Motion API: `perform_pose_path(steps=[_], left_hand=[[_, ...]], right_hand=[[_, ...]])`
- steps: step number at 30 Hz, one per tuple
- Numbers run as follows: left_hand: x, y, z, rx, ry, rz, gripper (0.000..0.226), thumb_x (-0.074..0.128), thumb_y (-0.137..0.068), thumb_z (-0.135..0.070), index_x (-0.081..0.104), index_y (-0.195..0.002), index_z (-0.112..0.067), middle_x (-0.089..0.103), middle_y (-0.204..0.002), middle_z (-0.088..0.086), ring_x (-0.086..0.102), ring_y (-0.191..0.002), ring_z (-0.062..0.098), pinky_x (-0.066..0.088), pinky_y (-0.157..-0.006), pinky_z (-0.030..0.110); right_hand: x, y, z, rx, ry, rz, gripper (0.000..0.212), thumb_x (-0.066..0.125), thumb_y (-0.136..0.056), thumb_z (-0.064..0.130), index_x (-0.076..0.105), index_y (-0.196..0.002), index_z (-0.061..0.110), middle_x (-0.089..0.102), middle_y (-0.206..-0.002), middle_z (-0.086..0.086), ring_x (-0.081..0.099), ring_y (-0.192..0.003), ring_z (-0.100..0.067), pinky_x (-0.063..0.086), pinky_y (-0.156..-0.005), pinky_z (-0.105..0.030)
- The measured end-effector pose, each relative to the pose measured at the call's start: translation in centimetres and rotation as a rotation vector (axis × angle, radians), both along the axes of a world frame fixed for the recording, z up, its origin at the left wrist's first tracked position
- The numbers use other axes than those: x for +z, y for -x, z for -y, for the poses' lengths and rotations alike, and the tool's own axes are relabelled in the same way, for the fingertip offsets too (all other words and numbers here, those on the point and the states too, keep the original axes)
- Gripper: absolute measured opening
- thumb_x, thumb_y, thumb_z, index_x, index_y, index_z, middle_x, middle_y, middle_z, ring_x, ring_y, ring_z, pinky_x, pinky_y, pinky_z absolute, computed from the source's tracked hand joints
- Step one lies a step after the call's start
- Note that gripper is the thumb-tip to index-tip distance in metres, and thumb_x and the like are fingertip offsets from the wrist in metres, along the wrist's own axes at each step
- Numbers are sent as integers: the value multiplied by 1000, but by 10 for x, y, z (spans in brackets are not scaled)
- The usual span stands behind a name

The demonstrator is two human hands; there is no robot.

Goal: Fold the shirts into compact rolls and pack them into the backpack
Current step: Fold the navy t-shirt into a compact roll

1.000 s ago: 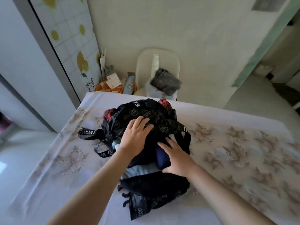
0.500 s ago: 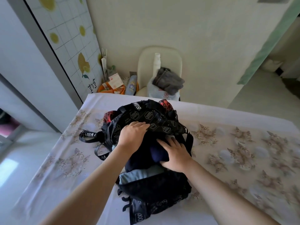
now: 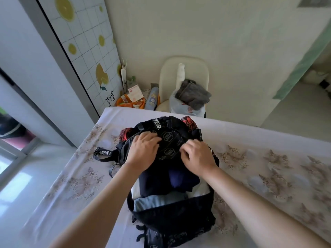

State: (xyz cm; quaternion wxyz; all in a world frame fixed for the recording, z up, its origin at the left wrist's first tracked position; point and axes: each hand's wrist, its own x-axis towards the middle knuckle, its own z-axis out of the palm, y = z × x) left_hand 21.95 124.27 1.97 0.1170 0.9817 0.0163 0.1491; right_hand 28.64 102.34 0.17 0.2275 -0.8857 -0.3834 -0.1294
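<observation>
A black backpack (image 3: 172, 224) with hexagon logos lies open on the table, its mouth facing me. Inside it I see dark navy rolled shirts (image 3: 179, 179), with a light blue shirt (image 3: 157, 199) below them. My left hand (image 3: 143, 149) rests on the backpack's upper flap with the fingers curled into the fabric. My right hand (image 3: 197, 156) grips the same flap just to the right, fingers bent. Both hands sit at the far rim of the opening, above the shirts.
The table (image 3: 268, 172) has a white cloth with a brown floral print. Loose backpack straps (image 3: 103, 154) lie to the left. Behind the table a cream chair (image 3: 184, 72) holds a grey cloth (image 3: 193, 93) and a white bottle (image 3: 180, 74); an orange tray (image 3: 130, 102) is beside it.
Both hands have moved away from me, off the navy shirts and up onto the backpack's flap. The right hand shifted the most and now clutches the flap fabric.
</observation>
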Motion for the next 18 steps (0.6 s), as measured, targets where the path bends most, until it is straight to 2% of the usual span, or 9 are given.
perform_pose_path(steps=[1,3,4,5,7,10,13,16,18], left_hand=[[7,-2,-7,65,-22,27,41,59,-93,-24,58,-135,-23,53,-143,0,40,-137,25,30,-111,43],[15,-3,-20,210,-39,-121,64,57,-94,-25,32,-152,-19,33,-156,7,25,-145,29,23,-116,45],[16,-3,-24,268,-12,-226,72,56,-94,-27,19,-155,-17,30,-157,10,25,-144,32,24,-116,45],[17,-2,-27,304,39,-318,76,56,-94,-26,13,-156,-16,36,-151,14,33,-138,34,32,-111,44],[20,0,-31,300,195,-380,72,53,-93,-19,18,-155,-15,55,-127,16,53,-113,33,45,-87,38],[33,6,-30,232,355,-319,56,51,-90,-15,43,-146,-23,63,-120,9,60,-95,25,42,-68,28],[53,14,-16,169,468,-293,38,55,-86,-16,62,-117,-37,65,-102,-9,58,-77,11,40,-58,24],[71,22,1,39,581,-361,20,60,-82,-10,66,-93,-26,63,-93,-9,60,-81,14,46,-66,26],[73,26,8,-22,578,-481,14,66,-78,-26,67,-92,-23,63,-92,-1,61,-85,22,48,-73,34]], right_hand=[[4,-8,-5,-60,-40,-10,16,57,-86,18,69,-97,16,61,-95,-2,59,-88,-27,48,-73,-39],[11,-25,-14,-198,87,-159,47,59,-84,14,56,-130,16,51,-130,-10,49,-118,-31,45,-96,-46],[12,-30,-17,-251,209,-296,66,60,-85,20,38,-147,17,38,-147,-12,39,-132,-33,38,-107,-48],[14,-32,-19,-290,323,-443,82,59,-85,28,19,-156,18,29,-155,-12,32,-139,-34,31,-112,-50],[16,-37,-19,-327,461,-610,96,58,-84,39,1,-158,21,40,-149,-10,39,-135,-34,26,-112,-52],[22,-41,-8,-325,546,-479,84,58,-77,42,24,-153,30,57,-132,-3,49,-124,-30,29,-104,-48],[30,-40,9,-296,604,-445,59,62,-77,42,51,-135,41,53,-132,-1,45,-128,-29,30,-103,-43],[33,-33,28,-176,359,-581,35,72,-72,38,54,-101,39,52,-118,1,50,-119,-27,42,-94,-38],[38,-23,41,-94,178,-770,37,76,-74,28,48,-97,36,56,-108,8,58,-106,-20,49,-87,-38]])
